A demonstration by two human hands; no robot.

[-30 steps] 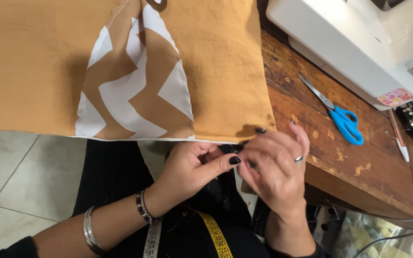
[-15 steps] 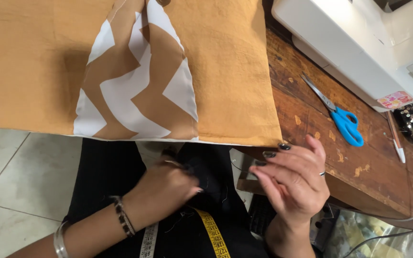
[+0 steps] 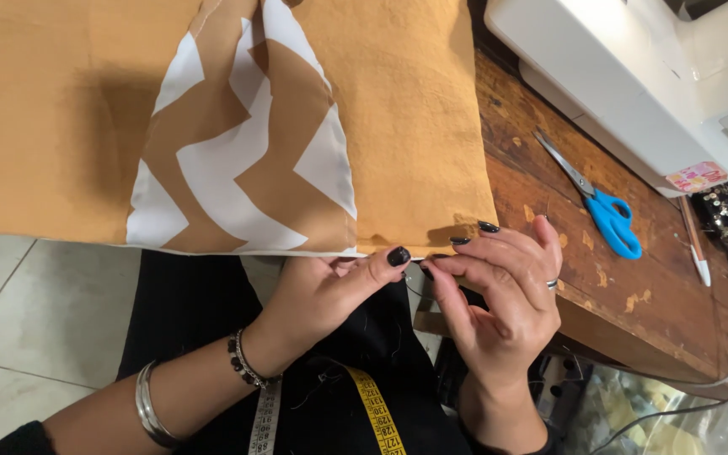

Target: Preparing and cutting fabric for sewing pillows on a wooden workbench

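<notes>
Head view: the cushion (image 3: 398, 126), tan with a chevron panel (image 3: 246, 160), lies on the surface (image 3: 549, 253) with its near edge overhanging the front edge. The left hand (image 3: 330, 291) pinches that edge at the corner, grip closed on the cloth. The right hand (image 3: 499, 282) meets it, thumb and forefinger pinched together; a thin thread seems to run there, too fine to confirm. To work well, keep the edge taut and both pinches close. Scissors (image 3: 600, 206) lie near the machine (image 3: 634, 76), toward the right edge.

Worn wooden table (image 3: 549, 219) under tan cushion cover (image 3: 406, 109), blue-handled scissors (image 3: 596, 202), white sewing machine (image 3: 634, 76), pen (image 3: 694, 240).
</notes>
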